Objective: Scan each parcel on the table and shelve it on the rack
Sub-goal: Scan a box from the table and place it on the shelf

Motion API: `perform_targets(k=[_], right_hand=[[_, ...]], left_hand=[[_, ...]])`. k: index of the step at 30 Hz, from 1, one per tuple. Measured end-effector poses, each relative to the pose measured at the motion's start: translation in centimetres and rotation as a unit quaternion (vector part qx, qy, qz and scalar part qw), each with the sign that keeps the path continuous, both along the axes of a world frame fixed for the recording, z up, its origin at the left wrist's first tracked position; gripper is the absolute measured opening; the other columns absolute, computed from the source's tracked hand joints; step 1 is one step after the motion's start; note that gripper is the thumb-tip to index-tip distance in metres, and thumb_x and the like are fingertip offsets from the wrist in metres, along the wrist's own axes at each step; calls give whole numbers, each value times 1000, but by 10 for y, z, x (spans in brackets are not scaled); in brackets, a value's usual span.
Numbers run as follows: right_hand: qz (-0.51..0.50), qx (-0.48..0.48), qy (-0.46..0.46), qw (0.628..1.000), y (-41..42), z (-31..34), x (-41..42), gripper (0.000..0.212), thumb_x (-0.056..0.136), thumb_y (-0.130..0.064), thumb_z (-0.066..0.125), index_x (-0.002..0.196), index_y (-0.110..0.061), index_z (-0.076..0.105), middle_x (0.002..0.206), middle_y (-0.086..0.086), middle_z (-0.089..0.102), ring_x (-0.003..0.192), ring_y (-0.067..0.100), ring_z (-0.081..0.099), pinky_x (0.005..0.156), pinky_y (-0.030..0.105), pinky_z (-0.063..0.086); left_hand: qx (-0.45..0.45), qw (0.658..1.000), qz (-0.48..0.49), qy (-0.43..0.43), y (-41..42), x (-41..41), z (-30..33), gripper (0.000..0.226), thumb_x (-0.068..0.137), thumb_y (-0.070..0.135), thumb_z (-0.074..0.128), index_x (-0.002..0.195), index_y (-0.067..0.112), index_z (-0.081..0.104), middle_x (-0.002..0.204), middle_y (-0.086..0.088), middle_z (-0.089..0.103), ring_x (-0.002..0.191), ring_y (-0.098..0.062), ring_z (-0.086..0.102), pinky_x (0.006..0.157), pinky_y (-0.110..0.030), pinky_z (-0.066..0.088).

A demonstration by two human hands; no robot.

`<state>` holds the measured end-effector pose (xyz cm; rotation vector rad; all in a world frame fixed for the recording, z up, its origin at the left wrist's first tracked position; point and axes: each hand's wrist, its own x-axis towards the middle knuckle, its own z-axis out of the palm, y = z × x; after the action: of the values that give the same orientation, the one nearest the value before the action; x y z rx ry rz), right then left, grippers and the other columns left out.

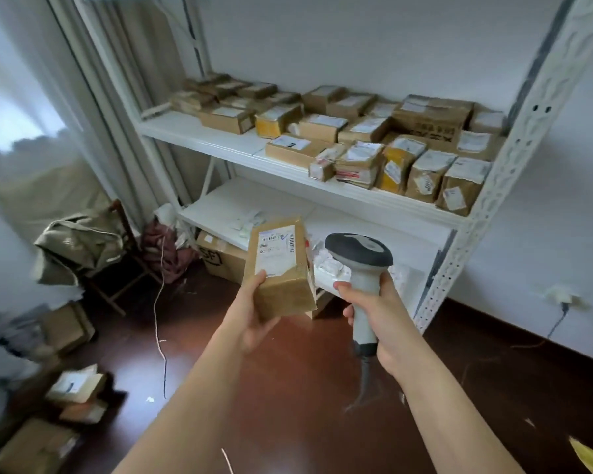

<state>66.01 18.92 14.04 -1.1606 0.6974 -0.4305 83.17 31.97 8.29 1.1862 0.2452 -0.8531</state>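
Observation:
My left hand [250, 316] grips a small brown cardboard parcel [281, 268] from below, its white shipping label facing up. Just to its right, my right hand [374, 309] holds a grey barcode scanner [360, 258] by the handle, its dark head level with the parcel's top. Both are held in front of the white metal rack [356, 196]. The rack's middle shelf carries several labelled brown parcels [356, 138]. The table is out of view.
The lower shelf [233, 200] holds flat white packets. A large box [220, 258] stands on the floor under the rack. More parcels [76, 391] lie on the dark floor at left. A folding chair with a bag [79, 248] stands by the curtain. A wall socket [558, 297] sits at right.

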Motion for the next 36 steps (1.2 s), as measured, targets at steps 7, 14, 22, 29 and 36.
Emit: perform_targets(k=[7,14,22,29,36], right_hand=[[44,-46,-4,998,-36,-1,154,41,83,-20,78,111,-39,56,86,-7,68,56,6,58,60,25,50],[66,-58,6,996,-109,5,321,41,83,-20,77,114,-36,55,100,5,69,59,10,61,66,33,49],[57,-54,7,997,-152,10,465,44,68,-28,81,107,-33,61,98,9,72,57,8,60,66,35,48],[-52,-55,23,997,-172,-5,562,35,79,-16,80,104,-31,61,100,4,72,54,7,58,56,30,47],[-159,-41,38,986,-183,-6,623,32,83,-11,76,103,-29,58,91,0,67,52,7,58,58,27,47]], left_hand=[[-37,995,85,24,-24,134,1,30,81,39,74,104,25,61,107,-11,65,94,-24,67,64,-37,61],[-36,992,117,10,-89,297,23,34,80,40,75,107,23,60,114,-14,63,105,-29,63,91,-46,54],[1,994,100,-36,-136,458,41,36,76,41,77,105,23,64,93,-3,71,87,-18,68,83,-37,58],[55,993,67,-80,-169,603,34,63,76,38,76,128,12,52,119,-12,65,103,-26,66,88,-37,56],[102,973,-89,-185,-225,709,43,55,83,30,75,131,11,54,112,-7,66,83,-14,70,76,-28,58]])
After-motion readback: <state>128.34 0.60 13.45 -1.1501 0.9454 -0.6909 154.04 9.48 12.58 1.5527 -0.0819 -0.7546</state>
